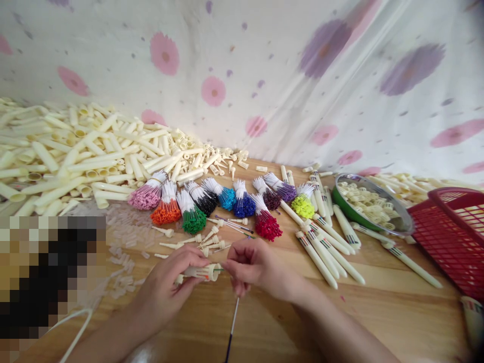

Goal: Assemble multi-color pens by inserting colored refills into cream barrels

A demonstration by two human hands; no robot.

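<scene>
My left hand (172, 282) is closed round a short cream plastic pen part (202, 272) that lies sideways with coloured tips showing at its open end. My right hand (251, 267) pinches a thin green refill at that open end. A second thin refill (232, 322), dark at its lower end, hangs down below my right hand. Just beyond my hands lie bundles of refills with coloured ends: pink (145, 196), orange (166, 212), green (192, 219), black, blue (244, 204), red (267, 224), purple and yellow (302, 205).
A large heap of cream pen barrels (75, 151) fills the left of the wooden table (378, 302). Finished cream pens (325, 247) lie at right beside a green bowl (340, 204) of small cream parts and a red basket (449, 237). Loose small parts (212, 242) and clear caps (124, 237) lie close by.
</scene>
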